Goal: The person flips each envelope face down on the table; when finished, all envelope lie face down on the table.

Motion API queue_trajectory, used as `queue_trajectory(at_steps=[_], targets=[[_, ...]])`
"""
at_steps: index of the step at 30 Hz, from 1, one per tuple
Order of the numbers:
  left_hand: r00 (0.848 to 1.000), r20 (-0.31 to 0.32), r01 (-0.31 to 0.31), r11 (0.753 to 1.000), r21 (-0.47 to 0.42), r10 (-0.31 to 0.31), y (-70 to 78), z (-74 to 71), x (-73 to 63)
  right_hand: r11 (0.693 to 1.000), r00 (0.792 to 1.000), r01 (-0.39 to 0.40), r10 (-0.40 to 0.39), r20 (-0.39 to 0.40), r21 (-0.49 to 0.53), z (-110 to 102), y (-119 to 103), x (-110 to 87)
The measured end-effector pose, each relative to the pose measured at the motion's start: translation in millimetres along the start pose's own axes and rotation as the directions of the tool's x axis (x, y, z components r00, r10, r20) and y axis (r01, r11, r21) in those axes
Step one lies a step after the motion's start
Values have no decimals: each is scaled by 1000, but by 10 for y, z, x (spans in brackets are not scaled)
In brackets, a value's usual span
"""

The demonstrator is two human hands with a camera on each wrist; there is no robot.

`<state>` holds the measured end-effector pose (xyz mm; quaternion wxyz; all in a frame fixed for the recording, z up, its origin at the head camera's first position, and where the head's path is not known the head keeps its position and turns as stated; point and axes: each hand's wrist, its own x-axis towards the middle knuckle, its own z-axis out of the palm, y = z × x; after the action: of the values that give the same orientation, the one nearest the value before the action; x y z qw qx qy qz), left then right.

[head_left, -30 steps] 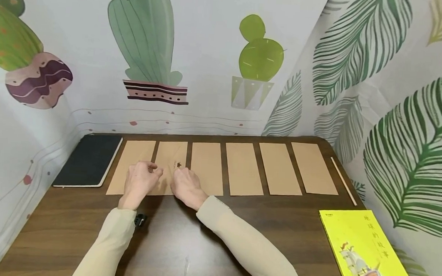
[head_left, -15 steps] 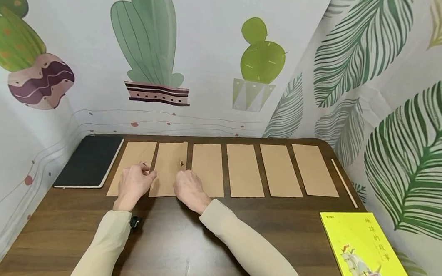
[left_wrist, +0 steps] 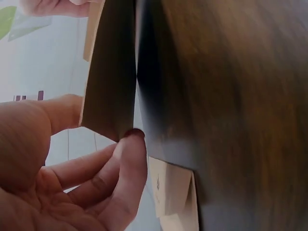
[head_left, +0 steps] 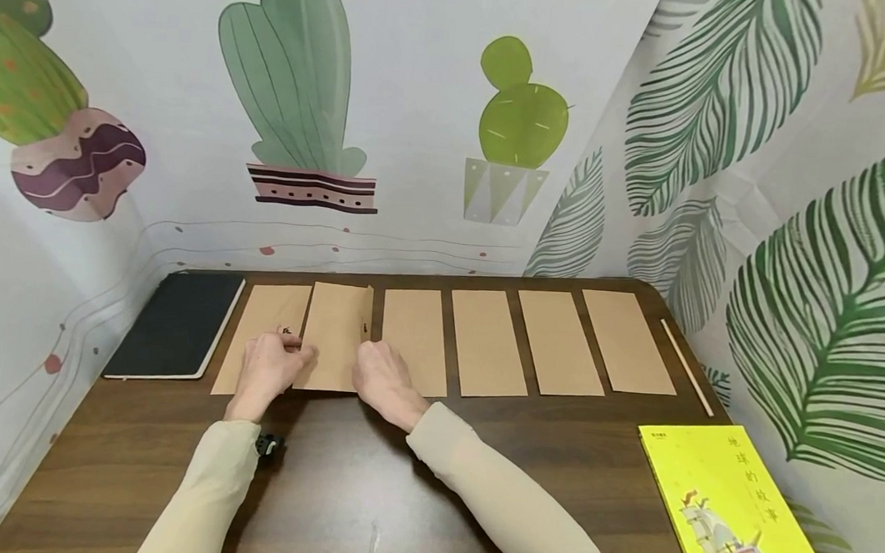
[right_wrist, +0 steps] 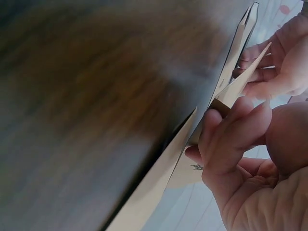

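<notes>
In the head view, a brown kraft-paper piece (head_left: 330, 333), second from the left in a row, lies between both hands. Its right edge stands raised, with a small dark print on it. My right hand (head_left: 386, 380), fingers curled, pinches that edge near the front. My left hand (head_left: 271, 369) is at the piece's left edge. In the left wrist view, the left thumb and a fingertip meet the corner of a standing brown panel (left_wrist: 108, 72). A neighbouring kraft-paper piece (left_wrist: 171, 185) with a printed flap shows below it. The right wrist view shows the right hand (right_wrist: 240, 149) close up.
Several more kraft-paper pieces (head_left: 487, 341) lie flat to the right. A black notebook (head_left: 177, 323) is at the far left. A thin wooden stick (head_left: 686, 366) lies along the right edge. A yellow book (head_left: 734, 505) rests at the front right of the dark wooden table (head_left: 341, 488).
My left hand has moved left, and the second piece has shifted slightly left. Its printed part, first seen near its middle, now stands at the right edge. My right hand has moved slightly right.
</notes>
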<state>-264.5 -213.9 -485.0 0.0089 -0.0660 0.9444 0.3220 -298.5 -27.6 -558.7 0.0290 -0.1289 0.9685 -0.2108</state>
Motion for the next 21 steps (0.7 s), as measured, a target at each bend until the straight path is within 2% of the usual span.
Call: queue_trajectory(at_steps=[4, 8, 13, 17, 20, 21], targets=[[999, 51, 0, 997, -80, 4, -42, -11, 19, 1000, 1000, -11, 11, 0, 21, 6, 27, 7], [994, 107, 56, 979, -195, -35, -70, -33, 23, 994, 1000, -22, 21, 11, 104, -197, -55, -133], [986, 144, 125, 932, -340, -80, -55, -55, 20, 976, 1000, -5, 7, -5, 219, -566, -185, -390], [984, 156, 146, 883, -447, -84, -29, -63, 15, 967, 997, 33, -16, -69, 253, -586, -167, -422], [985, 158, 146, 856, -496, -76, -20, -77, 8, 957, 997, 17, 5, -76, 290, -573, -153, -395], [985, 158, 147, 849, -507, -77, -14, -78, 4, 947, 998, -14, 32, -50, 321, -650, -191, -419]])
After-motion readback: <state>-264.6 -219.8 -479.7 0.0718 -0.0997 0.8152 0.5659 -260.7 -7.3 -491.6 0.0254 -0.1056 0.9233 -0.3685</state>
